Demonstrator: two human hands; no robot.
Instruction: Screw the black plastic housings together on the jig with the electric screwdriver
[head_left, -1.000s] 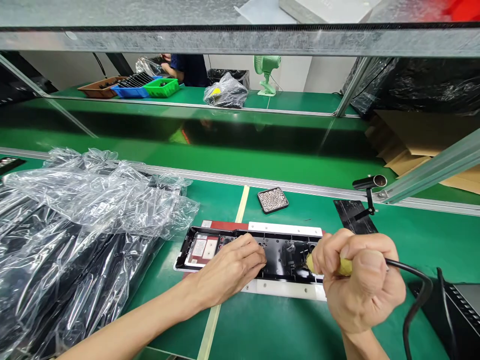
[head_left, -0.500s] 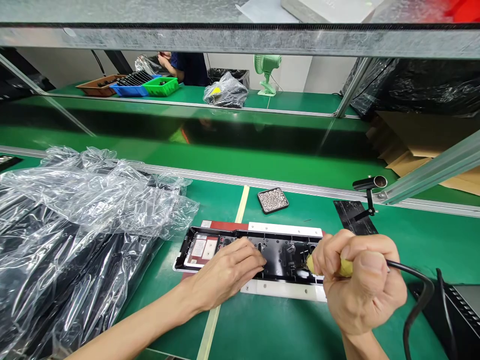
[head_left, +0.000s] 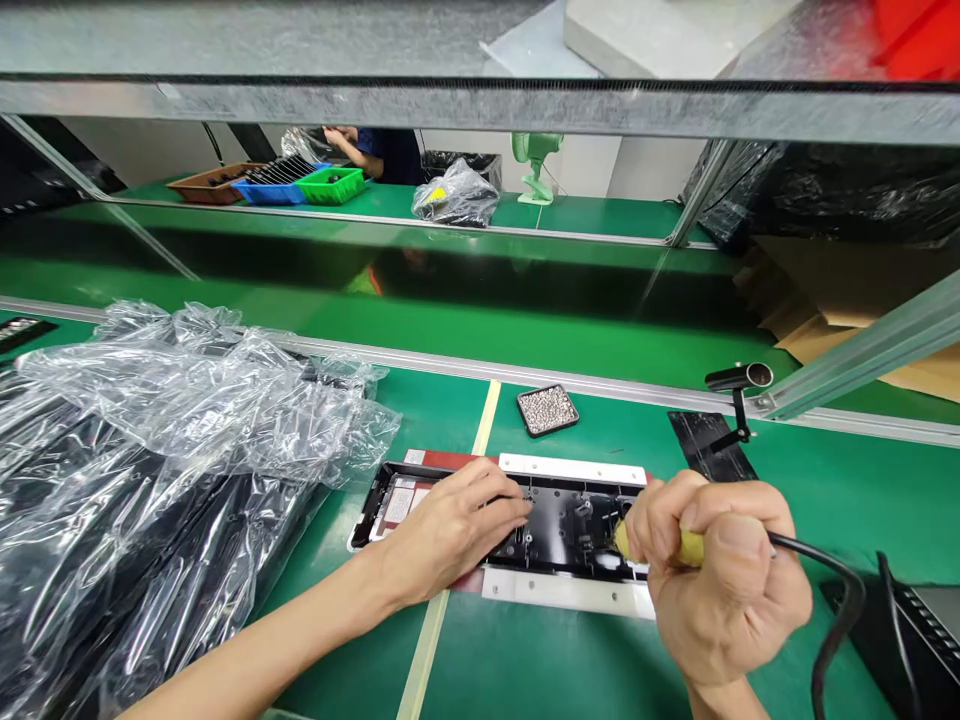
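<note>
A long black plastic housing [head_left: 551, 525] lies open side up between white strips [head_left: 574, 592] on a red base. My left hand [head_left: 465, 520] is laid over its left half, with bent fingers pressed down inside; the thumb is hidden. My right hand [head_left: 727, 575] is closed in a fist round a corded tool with a yellow handle [head_left: 691, 547], which looks like a soldering iron. Its front end points into the right part of the housing, and the tip cannot be made out. From its back runs a black cord [head_left: 840, 580].
Behind the housing sits a small black tray [head_left: 547, 410] of tiny silvery pieces. A metal tube holder [head_left: 739, 377] stands at the right, and a black box [head_left: 900, 620] near the right edge. Plastic-wrapped black parts [head_left: 187, 480] fill the left. A metal shelf [head_left: 450, 105] crosses overhead.
My left hand has shifted slightly towards the far side of the housing. The right fist stays at the same end with the yellow-handled iron. The whole view has tilted up a little.
</note>
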